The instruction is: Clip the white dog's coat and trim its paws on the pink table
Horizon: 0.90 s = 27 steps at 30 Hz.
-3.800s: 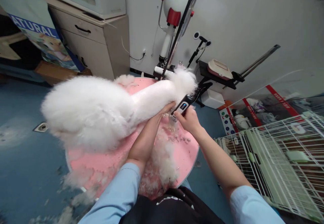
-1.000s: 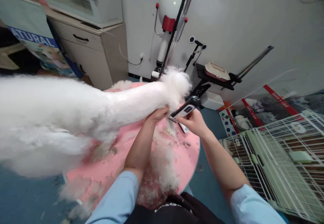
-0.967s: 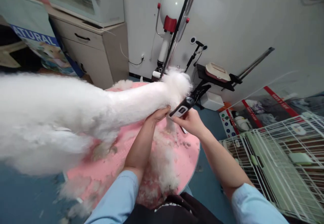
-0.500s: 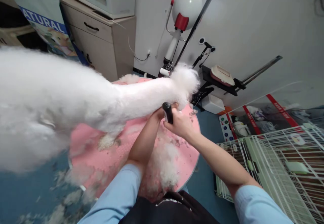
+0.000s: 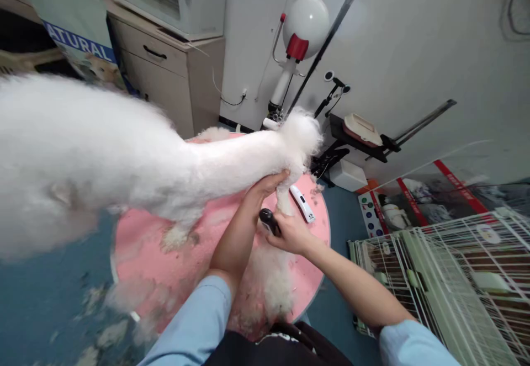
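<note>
A white, fluffy dog [image 5: 136,145] stands on the round pink grooming table [image 5: 153,228], stretching from the left edge to the middle. Its body is clipped short, with a rounder, longer tuft [image 5: 302,131] at the far end. My left hand [image 5: 271,183] is closed against the dog just below that tuft, its fingers partly hidden by fur. In my right hand [image 5: 292,233] is a black-ended clipper [image 5: 268,219], held close to a white leg [image 5: 285,197]; its working end is hidden. A second, white clipper [image 5: 302,204] lies on the table just beyond my right hand.
Loose fur [image 5: 275,280] covers part of the table and lies on the blue floor [image 5: 45,300]. White wire cages [image 5: 467,255] stand on the right. Behind the table are a pole [image 5: 331,35], a white-and-red lamp-like device [image 5: 306,24] and a drawer cabinet [image 5: 165,73].
My right hand with its clipper has come down and toward me, away from the dog's rear. The white clipper on the table now shows. The dog's head end has shifted slightly.
</note>
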{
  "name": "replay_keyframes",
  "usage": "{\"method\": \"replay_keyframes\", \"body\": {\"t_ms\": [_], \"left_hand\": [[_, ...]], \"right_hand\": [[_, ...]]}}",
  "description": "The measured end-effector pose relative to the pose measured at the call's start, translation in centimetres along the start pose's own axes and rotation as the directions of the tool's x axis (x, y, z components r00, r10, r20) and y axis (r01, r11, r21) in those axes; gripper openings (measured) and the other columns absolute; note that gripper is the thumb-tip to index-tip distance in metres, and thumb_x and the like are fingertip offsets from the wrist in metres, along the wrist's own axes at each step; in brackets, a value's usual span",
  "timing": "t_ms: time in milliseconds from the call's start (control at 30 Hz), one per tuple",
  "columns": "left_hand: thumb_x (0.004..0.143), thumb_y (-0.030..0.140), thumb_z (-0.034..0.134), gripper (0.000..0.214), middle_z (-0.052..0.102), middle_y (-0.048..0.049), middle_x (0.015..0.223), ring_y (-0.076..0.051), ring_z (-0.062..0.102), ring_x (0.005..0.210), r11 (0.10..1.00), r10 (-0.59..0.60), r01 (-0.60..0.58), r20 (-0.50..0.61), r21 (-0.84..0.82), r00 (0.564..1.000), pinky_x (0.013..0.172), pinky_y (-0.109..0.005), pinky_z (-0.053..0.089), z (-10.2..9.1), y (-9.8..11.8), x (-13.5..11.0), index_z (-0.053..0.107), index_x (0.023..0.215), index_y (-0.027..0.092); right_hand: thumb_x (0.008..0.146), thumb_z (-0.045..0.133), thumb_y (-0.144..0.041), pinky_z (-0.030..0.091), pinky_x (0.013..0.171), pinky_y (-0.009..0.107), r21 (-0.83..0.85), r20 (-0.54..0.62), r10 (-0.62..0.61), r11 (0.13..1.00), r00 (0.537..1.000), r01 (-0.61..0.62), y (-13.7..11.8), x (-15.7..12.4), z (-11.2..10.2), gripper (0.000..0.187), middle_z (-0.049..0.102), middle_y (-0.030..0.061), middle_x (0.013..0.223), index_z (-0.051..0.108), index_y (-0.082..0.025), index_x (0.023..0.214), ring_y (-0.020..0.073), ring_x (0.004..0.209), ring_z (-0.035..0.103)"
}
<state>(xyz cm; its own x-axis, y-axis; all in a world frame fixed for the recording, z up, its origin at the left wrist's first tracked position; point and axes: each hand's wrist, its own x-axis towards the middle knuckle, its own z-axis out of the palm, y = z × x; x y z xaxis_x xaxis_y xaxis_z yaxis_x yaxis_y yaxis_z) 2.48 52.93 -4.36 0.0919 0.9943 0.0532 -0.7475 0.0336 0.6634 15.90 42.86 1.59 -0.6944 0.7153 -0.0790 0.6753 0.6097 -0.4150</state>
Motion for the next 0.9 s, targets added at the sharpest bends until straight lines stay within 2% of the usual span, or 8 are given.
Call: {"method": "replay_keyframes", "body": {"t_ms": [100, 167, 267, 367, 467, 633, 733, 900], "left_hand": [[0.065, 0.035, 0.081, 0.032, 0.072, -0.007, 0.099, -0.025, 0.059, 0.113, 0.999, 0.011, -0.009, -0.056, 0.042, 0.998, 0.099, -0.034, 0.044, -0.5, 0.1, 0.3, 0.071, 0.087, 0.015], [0.07, 0.037, 0.077, 0.026, 0.071, -0.0046, 0.085, -0.022, 0.063, 0.101, 0.998, -0.005, 0.01, -0.102, 0.056, 0.995, 0.089, -0.03, 0.048, -0.9, 0.1, 0.5, 0.069, 0.081, 0.015], [0.079, 0.044, 0.066, 0.03, 0.071, -0.0058, 0.083, -0.02, 0.065, 0.089, 0.999, -0.035, 0.035, -0.097, -0.008, 0.995, 0.08, -0.029, 0.051, -1.2, 0.0, -0.2, 0.068, 0.085, 0.014], [0.083, 0.046, 0.058, 0.037, 0.071, -0.0116, 0.095, -0.023, 0.065, 0.096, 0.997, -0.072, 0.069, -0.14, -0.03, 0.988, 0.087, -0.034, 0.05, -1.6, 0.0, -2.2, 0.069, 0.092, 0.012], [0.079, 0.043, 0.066, 0.034, 0.071, -0.0102, 0.102, -0.024, 0.063, 0.104, 0.992, -0.047, 0.076, -0.264, 0.101, 0.963, 0.096, -0.036, 0.046, -2.2, 0.6, -4.9, 0.07, 0.096, 0.014], [0.058, 0.031, 0.084, 0.036, 0.073, -0.0078, 0.09, -0.023, 0.065, 0.092, 0.955, -0.062, 0.138, -0.277, 0.264, 0.959, 0.092, -0.033, 0.046, -1.0, 1.3, -7.5, 0.071, 0.085, 0.012], [0.055, 0.027, 0.084, 0.035, 0.071, -0.0044, 0.076, -0.02, 0.065, 0.074, 0.947, -0.028, 0.129, -0.324, 0.295, 0.946, 0.073, -0.03, 0.049, 1.4, 0.3, -7.5, 0.069, 0.083, 0.013], [0.061, 0.026, 0.08, 0.033, 0.066, 0.0021, 0.068, -0.012, 0.058, 0.054, 0.99, 0.02, 0.028, -0.335, 0.136, 0.942, 0.054, -0.023, 0.045, 4.9, -0.4, -8.0, 0.063, 0.087, 0.015]], "right_hand": [[0.069, 0.067, -0.035, 0.043, 0.057, 0.027, 0.409, -0.201, 0.222, 0.904, 0.954, -0.124, 2.7, -4.5, 2.7, 0.021, 0.062, 0.0008, 0.07, 0.056, -0.02, 0.079, 0.0159, 0.061, 0.056], [0.067, 0.067, -0.044, 0.046, 0.055, 0.029, 0.707, -0.251, 0.469, 0.687, 0.847, -0.17, 4.4, -7.4, 4.4, 0.028, 0.063, 0.0018, 0.068, 0.058, -0.02, 0.078, 0.0177, 0.06, 0.058], [0.066, 0.067, -0.053, 0.047, 0.05, 0.03, 0.936, -0.137, 0.688, 0.325, 0.713, -0.134, 6.2, -10.3, 7.1, 0.038, 0.064, 0.0032, 0.064, 0.062, -0.018, 0.077, 0.0183, 0.055, 0.059], [0.065, 0.07, -0.056, 0.043, 0.042, 0.027, 0.992, -0.036, 0.76, 0.105, 0.65, -0.068, 6.8, -11.5, 9.0, 0.039, 0.057, -0.0011, 0.052, 0.06, -0.019, 0.073, 0.0153, 0.045, 0.053], [0.063, 0.077, -0.055, 0.042, 0.04, 0.025, 0.994, -0.06, 0.755, -0.018, 0.653, 0.112, 7.0, -11.8, 9.4, 0.04, 0.057, -0.0035, 0.052, 0.057, -0.022, 0.073, 0.0134, 0.043, 0.052], [0.058, 0.085, -0.048, 0.049, 0.048, 0.025, 0.951, 0.04, 0.598, -0.267, 0.8, 0.152, 7.2, -12.7, 8.2, 0.044, 0.069, -0.001, 0.068, 0.059, -0.023, 0.083, 0.0138, 0.053, 0.062], [0.055, 0.087, -0.046, 0.051, 0.056, 0.026, 0.919, -0.006, 0.556, -0.324, 0.831, 0.224, 7.2, -13.2, 7.6, 0.046, 0.072, -0.0008, 0.077, 0.06, -0.023, 0.085, 0.0121, 0.056, 0.062], [0.059, 0.083, -0.037, 0.031, 0.038, 0.02, 0.935, -0.184, 0.642, -0.12, 0.745, 0.335, 7.4, -11.9, 5.1, 0.037, 0.074, 0.0021, 0.079, 0.059, -0.02, 0.081, 0.0053, 0.041, 0.043]]}}
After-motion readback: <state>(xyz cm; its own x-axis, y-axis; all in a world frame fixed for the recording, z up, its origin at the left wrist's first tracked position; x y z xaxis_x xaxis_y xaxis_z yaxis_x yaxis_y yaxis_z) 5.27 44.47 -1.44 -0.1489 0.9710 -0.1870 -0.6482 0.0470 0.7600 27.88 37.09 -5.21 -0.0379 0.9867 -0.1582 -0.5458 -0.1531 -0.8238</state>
